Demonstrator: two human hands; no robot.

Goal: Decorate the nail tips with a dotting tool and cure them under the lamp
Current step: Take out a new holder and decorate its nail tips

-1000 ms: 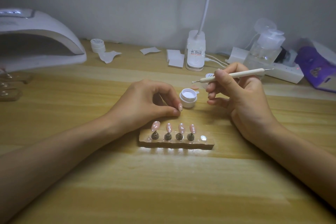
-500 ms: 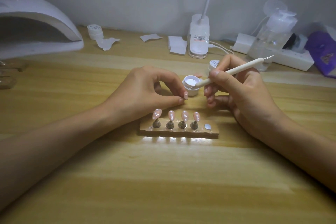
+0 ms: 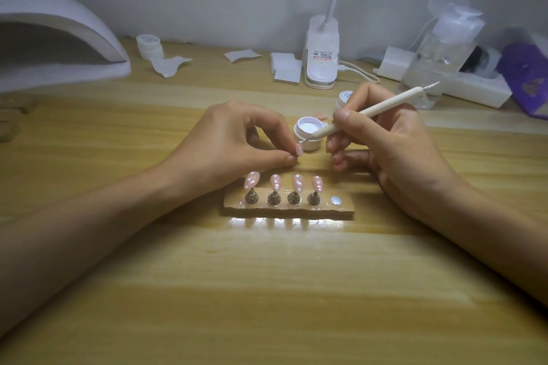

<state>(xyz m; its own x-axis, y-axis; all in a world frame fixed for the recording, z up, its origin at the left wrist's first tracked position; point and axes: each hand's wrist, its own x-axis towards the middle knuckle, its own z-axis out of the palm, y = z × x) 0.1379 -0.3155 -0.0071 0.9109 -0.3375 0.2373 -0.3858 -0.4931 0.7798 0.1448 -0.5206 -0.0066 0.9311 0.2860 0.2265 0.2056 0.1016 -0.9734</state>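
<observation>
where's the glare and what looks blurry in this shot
Head view: glare patches on the table just in front of the stand; the centre is sharpest; the curing lamp at left and purple pack at right look soft and stretched by the wide lens.

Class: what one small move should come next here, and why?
Probably touch the tip of the dotting tool down on the nail tip that the left hand pinches, leaving a dot. The right hand holds the tool with its point right at that tip, beside the open jar; four tips on the stand carry dots, and its fifth spot is bare.
</observation>
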